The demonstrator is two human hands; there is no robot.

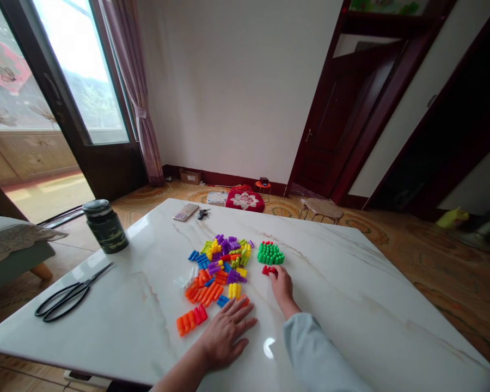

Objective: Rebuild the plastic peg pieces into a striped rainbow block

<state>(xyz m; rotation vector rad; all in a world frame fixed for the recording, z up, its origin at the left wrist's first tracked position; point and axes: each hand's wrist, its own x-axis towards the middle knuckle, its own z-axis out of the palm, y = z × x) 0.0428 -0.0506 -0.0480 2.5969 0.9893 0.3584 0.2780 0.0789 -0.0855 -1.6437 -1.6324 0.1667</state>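
White marble patterning covers the table (330, 305), the broad surface under everything being handled. Beyond it stand a pale wall (237, 81), a dark red door (343, 120) on the right and a mauve curtain (136, 81) on the left.

Across the middle of the table spreads a loose pile (220, 261) of plastic pieces in purple, yellow, lime, blue, orange and clear, many joined side by side in short rows. Black-handled scissors (71, 294) lie well to the left of it, blades pointing away, and a dark green jar (106, 227) stands upright beyond them.

The left hand (224, 334) is open, palm down, with fingers spread at the near edge of the pile; its fingertips reach the orange and blue pieces there, but whether they press on them I cannot tell. It grips nothing visible. The right hand (282, 286), below a pale sleeve (316, 345), is mostly closed, its fingertips pinching the red pieces (266, 270) low over the table, right of the pile.

Just beyond those sits the green block (270, 253), tightly packed, with red tips along its far side. The phone (185, 212) lies near the far edge, the orange-red row (191, 320) left of the left hand, and the keys (203, 214) just beside the phone.
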